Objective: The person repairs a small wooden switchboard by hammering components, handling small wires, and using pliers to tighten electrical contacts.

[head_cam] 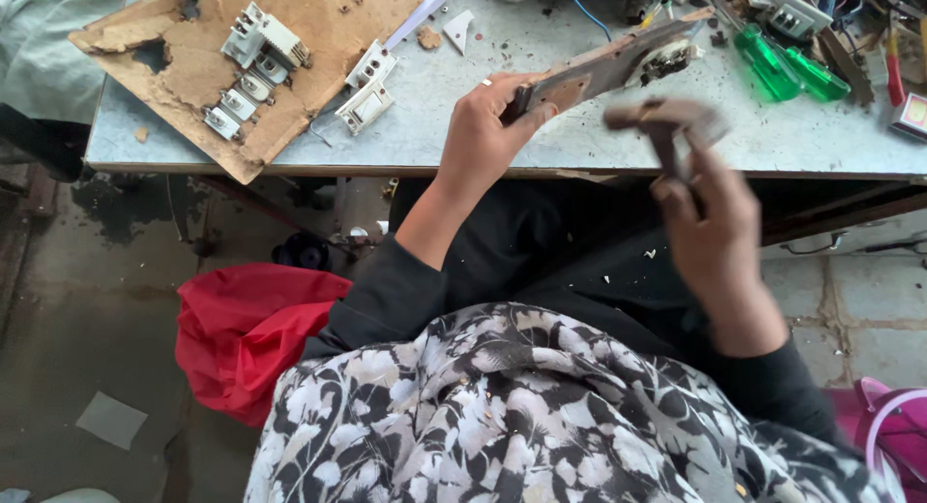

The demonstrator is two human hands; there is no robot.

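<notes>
My left hand (pixel 488 126) grips one end of a long brown wooden board (pixel 603 69) that carries a white electrical fitting (pixel 668 61) near its far end, held just above the grey table (pixel 541 141). My right hand (pixel 710 228) holds a hammer (pixel 666 126) by its handle, head up and blurred, just below the board's right part. A ring shows on a left finger.
A torn cardboard sheet (pixel 261 59) with several white switches (pixel 261 44) lies at the table's left. Two green-handled screwdrivers (pixel 782 69), wires and small parts crowd the back right. A red bag (pixel 246 334) sits on the floor at left, a pink one (pixel 893 426) at right.
</notes>
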